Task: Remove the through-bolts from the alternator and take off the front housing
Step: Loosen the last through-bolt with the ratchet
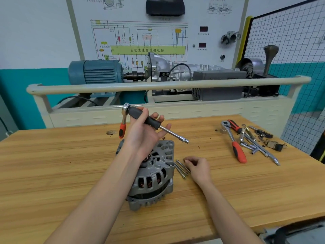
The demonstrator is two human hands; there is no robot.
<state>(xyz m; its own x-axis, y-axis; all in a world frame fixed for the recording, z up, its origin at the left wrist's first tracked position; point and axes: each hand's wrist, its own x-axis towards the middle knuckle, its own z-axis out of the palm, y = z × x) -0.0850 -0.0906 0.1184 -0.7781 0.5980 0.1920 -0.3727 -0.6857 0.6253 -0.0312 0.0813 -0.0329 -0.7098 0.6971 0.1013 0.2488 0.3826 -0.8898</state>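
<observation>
Grey cast-aluminium alternator (153, 175) stands mid-counter, toward the near edge. Left hand (144, 132) grips a black-handled socket driver with ratchet attached (140, 115) above it. Right hand (197, 167), fingers curled, sets long steel through-bolts (182, 169) on the light wooden counter (70, 164) just right of the housing. Best keep bolts grouped, park the driver, then lift the housing evenly.

On the wiring diagram board (140, 32) behind the bench, one text can be read: the Chinese characters 自动变速器控制电脑 are printed in dark letters on a long yellow-green box (147, 50). The other small labels and the red displays on this board are too blurred to be read.
</observation>
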